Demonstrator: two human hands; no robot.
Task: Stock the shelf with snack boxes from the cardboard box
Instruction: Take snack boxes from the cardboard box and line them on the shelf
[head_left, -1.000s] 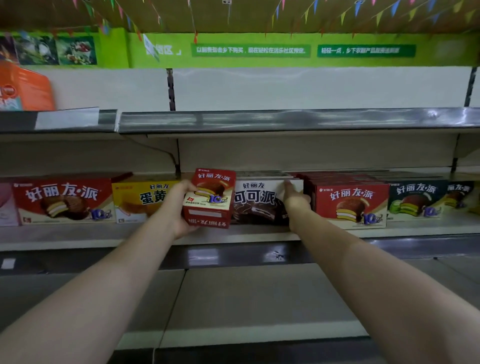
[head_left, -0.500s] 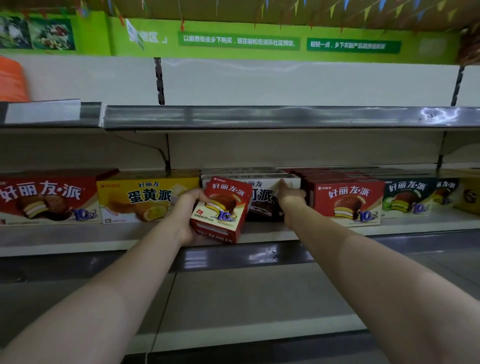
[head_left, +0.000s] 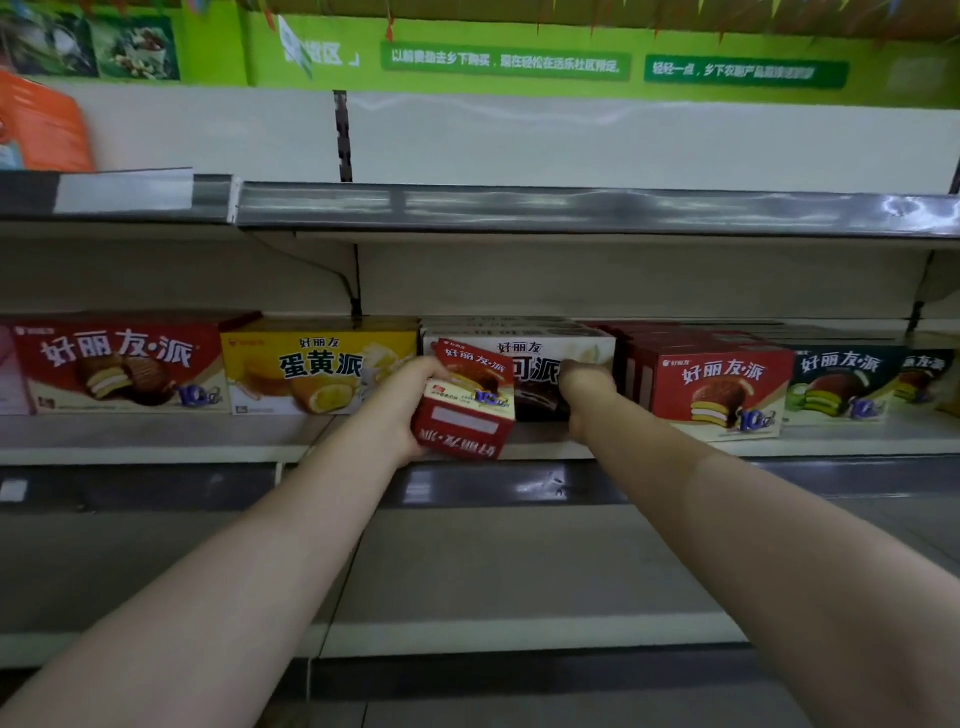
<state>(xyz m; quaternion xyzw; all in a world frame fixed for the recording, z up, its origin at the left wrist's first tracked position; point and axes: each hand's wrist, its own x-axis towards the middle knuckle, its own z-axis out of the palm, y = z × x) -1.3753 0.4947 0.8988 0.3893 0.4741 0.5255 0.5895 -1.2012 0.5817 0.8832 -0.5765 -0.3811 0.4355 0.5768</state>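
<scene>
The left hand (head_left: 402, 402) is gripping a small red snack box (head_left: 467, 397) by its side, tilted at the shelf (head_left: 156, 439) lip, while the right hand (head_left: 584, 382) is pressing the white box (head_left: 540, 364) behind it, finger pose unclear; it looks light, stiff, crushable cardboard, best held across opposite faces.

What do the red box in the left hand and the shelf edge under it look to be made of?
Red box: printed paperboard, slightly glossy; sharp folded edges, flat printed panels. Held by the left hand. Shelf edge: probably painted metal, matt cream; thin straight lip, though the material is not certain.
</scene>
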